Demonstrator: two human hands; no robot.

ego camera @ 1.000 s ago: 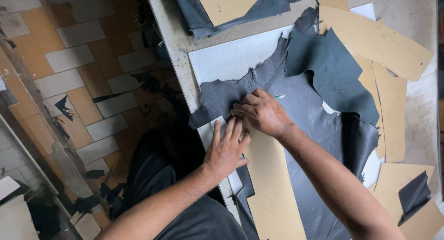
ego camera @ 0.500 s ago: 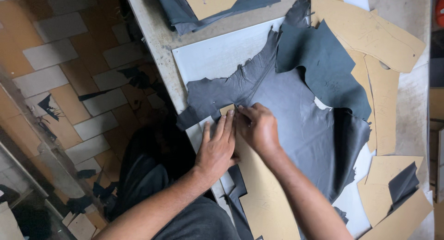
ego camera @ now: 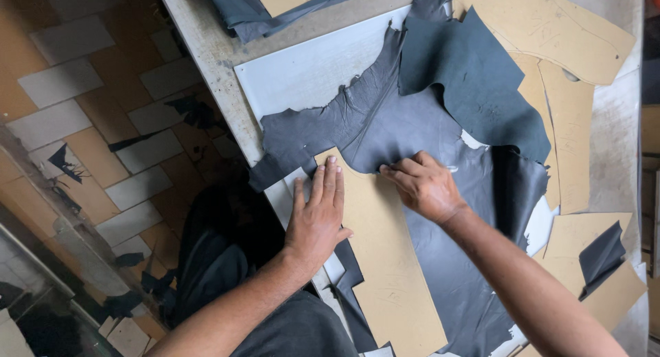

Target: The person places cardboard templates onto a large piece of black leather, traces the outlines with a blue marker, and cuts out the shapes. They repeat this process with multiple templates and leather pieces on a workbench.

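Left hand flat, fingers spread together, palm pressing long tan cardboard pattern at centre of frame. Pattern lies on dark grey leather hide, running toward lower middle. Right hand just right of pattern's edge, fingers curled together on hide; whether it pinches tool, cannot tell. More tan patterns at upper right. White board under hide.

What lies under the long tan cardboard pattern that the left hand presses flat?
Under the cardboard pattern lies the dark grey leather hide, spread on a white cutting board. The left hand rests on top. The leather directly beneath is covered.
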